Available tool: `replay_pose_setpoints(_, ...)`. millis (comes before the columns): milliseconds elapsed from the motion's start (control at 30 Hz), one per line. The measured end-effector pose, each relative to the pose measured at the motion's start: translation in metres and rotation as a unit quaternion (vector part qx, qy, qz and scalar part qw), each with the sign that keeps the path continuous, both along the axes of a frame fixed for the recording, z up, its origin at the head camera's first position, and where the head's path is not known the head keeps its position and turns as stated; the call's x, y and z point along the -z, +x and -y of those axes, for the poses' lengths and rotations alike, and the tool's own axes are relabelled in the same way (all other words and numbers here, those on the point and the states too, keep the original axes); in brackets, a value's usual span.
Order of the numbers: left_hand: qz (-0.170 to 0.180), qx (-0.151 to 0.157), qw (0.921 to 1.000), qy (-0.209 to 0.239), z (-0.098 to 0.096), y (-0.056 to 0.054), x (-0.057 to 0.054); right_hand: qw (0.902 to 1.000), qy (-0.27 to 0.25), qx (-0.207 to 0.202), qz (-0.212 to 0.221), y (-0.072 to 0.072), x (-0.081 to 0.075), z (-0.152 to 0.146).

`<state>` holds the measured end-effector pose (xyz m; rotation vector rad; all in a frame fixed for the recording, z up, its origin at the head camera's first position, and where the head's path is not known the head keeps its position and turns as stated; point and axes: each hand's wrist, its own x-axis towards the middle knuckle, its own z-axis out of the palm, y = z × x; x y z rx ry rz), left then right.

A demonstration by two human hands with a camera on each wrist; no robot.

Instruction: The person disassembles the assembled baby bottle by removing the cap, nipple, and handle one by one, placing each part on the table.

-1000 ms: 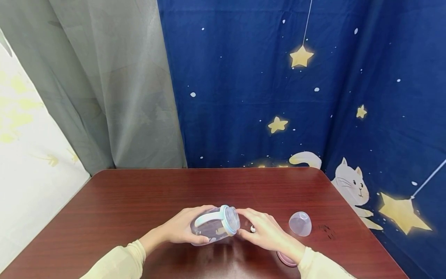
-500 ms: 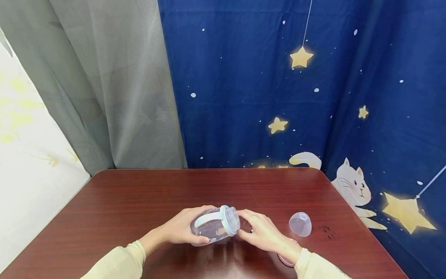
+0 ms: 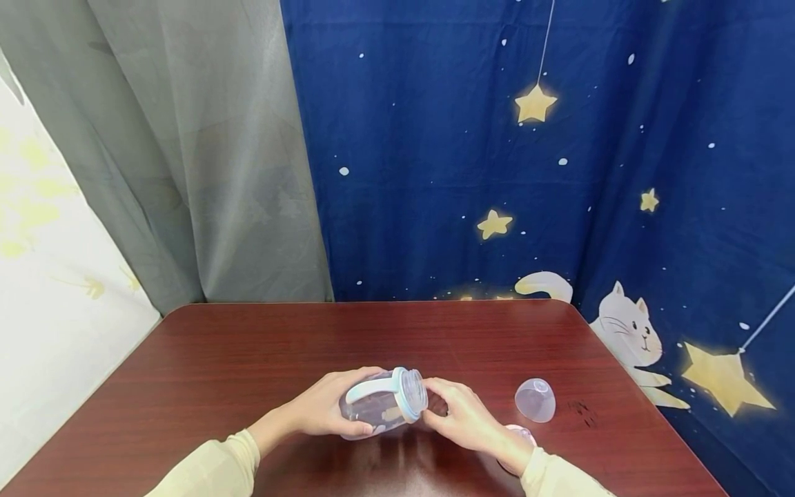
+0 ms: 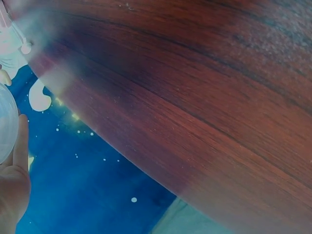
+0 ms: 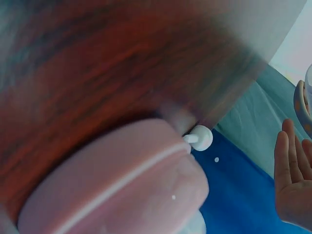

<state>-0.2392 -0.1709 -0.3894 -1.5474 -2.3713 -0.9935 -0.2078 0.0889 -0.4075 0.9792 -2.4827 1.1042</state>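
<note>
The left hand [image 3: 326,404] is wrapped around a clear baby bottle [image 3: 366,413] with a pale blue handle [image 3: 371,389]. The bottle is tipped on its side, its open mouth facing the right hand [image 3: 462,417]. That hand's finger and thumb are at the bottle's mouth, but I can't tell if they pinch it. A pink lid [image 5: 122,180] is partly hidden by the right wrist. A clear dome cap [image 3: 535,400] sits on the brown counter [image 3: 261,352].
</note>
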Motion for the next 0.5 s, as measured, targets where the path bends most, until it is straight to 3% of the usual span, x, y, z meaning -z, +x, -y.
replay_pose_setpoints(233,0.003,-0.003,1.0,-0.002,0.0,0.001,-0.001,0.9984,-0.036,-0.027,0.034,0.001,0.002,0.003)
replay_pose_setpoints(500,0.009,-0.011,0.9999,-0.009,0.0,0.002,-0.003,0.9951,-0.058,-0.037,0.07,0.022,-0.029,0.011)
